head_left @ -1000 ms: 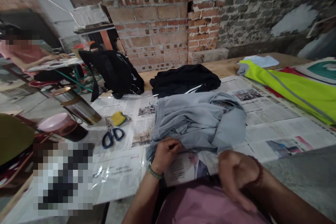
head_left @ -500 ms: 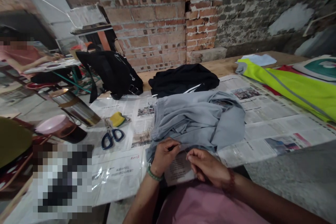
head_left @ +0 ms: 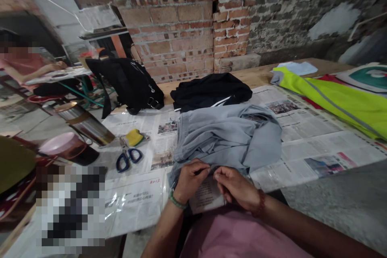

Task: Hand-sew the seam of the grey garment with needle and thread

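My left hand (head_left: 192,179), a green bead bracelet at its wrist, is at the near edge of a grey garment (head_left: 223,137), thumb and forefinger pinched. Close by on its right, my right hand (head_left: 234,187), with a red bracelet, pinches in the same way, fingertips turned toward the left ones. Whatever lies between the fingertips is too small to make out. The garment is spread in loose folds on the newspaper-covered table. To the left lie dark-blue-handled scissors (head_left: 129,159) beside a small yellow-and-green object (head_left: 134,137).
A steel flask (head_left: 86,123) and a pink-lidded jar (head_left: 69,149) stand at the left. Behind are a black bag (head_left: 130,84) and black clothing (head_left: 211,90). A neon-yellow garment (head_left: 335,100) and an iron (head_left: 367,76) lie right. Another person (head_left: 27,66) sits far left.
My right hand has moved slightly up and left, so the two sets of fingertips are nearer each other. The grey garment lies as before.
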The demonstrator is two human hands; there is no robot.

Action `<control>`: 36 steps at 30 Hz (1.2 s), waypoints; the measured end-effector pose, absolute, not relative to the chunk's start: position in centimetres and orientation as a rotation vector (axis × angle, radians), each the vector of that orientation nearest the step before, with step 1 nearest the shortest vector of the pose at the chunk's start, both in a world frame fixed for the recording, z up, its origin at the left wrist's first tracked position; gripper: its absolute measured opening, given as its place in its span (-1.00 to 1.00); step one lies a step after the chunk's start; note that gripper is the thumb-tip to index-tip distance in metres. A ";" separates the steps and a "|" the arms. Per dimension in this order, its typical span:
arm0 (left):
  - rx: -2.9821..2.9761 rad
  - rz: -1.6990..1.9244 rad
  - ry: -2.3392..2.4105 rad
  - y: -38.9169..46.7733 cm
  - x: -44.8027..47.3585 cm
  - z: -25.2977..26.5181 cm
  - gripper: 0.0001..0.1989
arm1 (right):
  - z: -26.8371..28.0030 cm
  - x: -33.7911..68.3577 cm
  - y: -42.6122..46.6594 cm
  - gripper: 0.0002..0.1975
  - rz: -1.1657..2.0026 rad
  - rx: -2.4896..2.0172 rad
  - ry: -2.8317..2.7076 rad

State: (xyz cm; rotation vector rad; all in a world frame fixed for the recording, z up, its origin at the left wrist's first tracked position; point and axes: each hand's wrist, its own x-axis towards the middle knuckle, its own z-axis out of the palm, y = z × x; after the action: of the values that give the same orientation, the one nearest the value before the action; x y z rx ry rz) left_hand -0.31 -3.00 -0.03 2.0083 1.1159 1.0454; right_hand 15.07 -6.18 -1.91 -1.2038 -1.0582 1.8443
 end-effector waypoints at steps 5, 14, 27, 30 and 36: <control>2.046 1.013 1.048 -3.0 -0.1 -0.2 -0.87 | -1.9 14.7 -5.7 -0.77 1.807 -1.233 -1.029; 2.167 0.996 1.106 -3.1 -0.5 -1.5 -0.85 | -1.8 15.3 -5.9 -0.80 1.818 -1.197 -1.105; 2.351 1.058 1.087 -2.8 -0.3 -1.4 -0.82 | 1.7 20.3 -2.2 -0.82 0.745 -1.304 -1.980; 2.347 1.062 1.112 -2.9 -0.4 -1.3 -0.83 | 0.4 19.0 -1.3 -0.82 0.900 -1.260 -2.091; 2.313 1.056 1.141 -3.0 -0.3 -1.0 -0.84 | -0.5 17.7 -1.3 -0.85 1.100 -1.216 -2.004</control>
State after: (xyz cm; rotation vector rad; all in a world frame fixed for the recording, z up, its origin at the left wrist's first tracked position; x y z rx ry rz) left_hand -0.28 -2.98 -1.05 2.3130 1.1405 1.0562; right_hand 17.73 -1.30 -0.47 -1.2156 -2.0039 1.0997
